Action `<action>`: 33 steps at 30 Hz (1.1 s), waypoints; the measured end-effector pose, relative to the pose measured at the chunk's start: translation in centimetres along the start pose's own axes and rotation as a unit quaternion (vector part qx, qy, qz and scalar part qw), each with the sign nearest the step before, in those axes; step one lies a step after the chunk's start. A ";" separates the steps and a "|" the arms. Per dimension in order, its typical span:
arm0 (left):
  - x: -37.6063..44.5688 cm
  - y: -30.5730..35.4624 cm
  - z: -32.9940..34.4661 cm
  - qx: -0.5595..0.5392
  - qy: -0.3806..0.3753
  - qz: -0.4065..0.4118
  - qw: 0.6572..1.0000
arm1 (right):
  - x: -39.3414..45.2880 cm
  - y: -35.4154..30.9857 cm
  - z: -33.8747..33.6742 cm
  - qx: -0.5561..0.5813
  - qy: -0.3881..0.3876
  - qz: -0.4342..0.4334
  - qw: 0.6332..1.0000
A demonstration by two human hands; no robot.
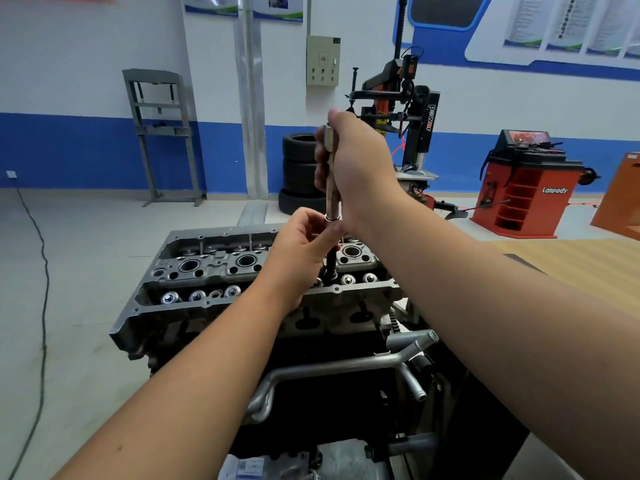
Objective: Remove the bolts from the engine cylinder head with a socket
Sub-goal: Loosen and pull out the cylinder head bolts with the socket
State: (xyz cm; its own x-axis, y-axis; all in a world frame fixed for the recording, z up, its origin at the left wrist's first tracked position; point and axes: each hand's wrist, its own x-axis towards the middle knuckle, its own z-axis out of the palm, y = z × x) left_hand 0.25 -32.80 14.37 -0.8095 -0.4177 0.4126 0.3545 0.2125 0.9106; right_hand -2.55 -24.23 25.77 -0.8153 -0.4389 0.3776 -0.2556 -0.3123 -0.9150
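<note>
The socket tool (331,174) is held upright, its long axis near vertical, with the lower end pointing down into the cylinder head (242,268) near its right end. The right hand (353,164) is wrapped around the upper shaft, fingers curled tightly. The left hand (301,251) pinches the tool just below the silver collar, fingers bent around the dark lower part. The tip and the bolt under it are hidden by the left hand. The head is seen on the engine block (311,375), whose lower part is dark and hard to make out.
</note>
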 end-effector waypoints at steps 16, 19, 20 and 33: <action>-0.5 0.3 0.0 0.003 -0.006 0.001 1.000 | -0.5 0.5 0.0 0.014 0.013 -0.040 0.999; -0.5 0.3 0.0 0.013 -0.021 -0.005 1.000 | -0.4 0.0 -0.2 0.031 -0.030 -0.025 0.999; -0.6 0.4 -0.1 0.019 -0.034 -0.012 0.999 | -0.2 -0.2 -0.3 0.035 -0.046 -0.016 0.998; -0.1 -0.1 0.1 -0.012 0.029 0.013 0.999 | -0.4 0.0 0.2 -0.039 0.013 -0.049 0.998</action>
State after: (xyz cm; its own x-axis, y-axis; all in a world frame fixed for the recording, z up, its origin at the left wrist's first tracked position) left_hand 0.28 -32.72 14.27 -0.7708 -0.4636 0.4369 0.3877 0.2027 0.8992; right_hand -2.07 -24.24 25.69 -0.7972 -0.3875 0.4629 -0.3732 -0.2865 -0.8824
